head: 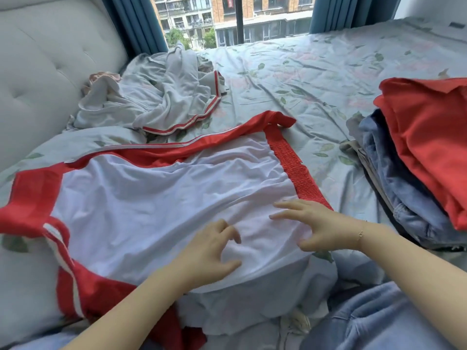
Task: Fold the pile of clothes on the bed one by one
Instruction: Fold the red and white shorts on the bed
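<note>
A pair of white shorts [161, 195] lies spread flat across the near part of the bed [316, 79], turned so the red ribbed waistband [290, 162] runs along its right edge. Red panels with white stripes trim the far side and the leg hems at the left, and one hem is turned back to show a white stripe on red. The white cloth is thin and softly wrinkled, with shallow creases fanning out from the waistband.

Both hands rest on the near right part of the shorts. The left hand [212, 258] lies palm down, fingers curled like a claw with the tips on the cloth and thumb spread wide — nothing is gripped. The right hand [318, 226] is just beside it, next to the lower end of the waistband, fingers spread and nearly straight, pressing the fabric; a thin bracelet [360, 233] circles its wrist.

Further up the bed, near the padded headboard [45, 61], a pile [156, 97] of unfolded pale clothes sits crumpled, one piece edged with red and white stripes. At the right edge stands a folded stack [417, 173] — red cloth on top, blue denim beneath. Blue curtains [134, 18] frame the window beyond
</note>
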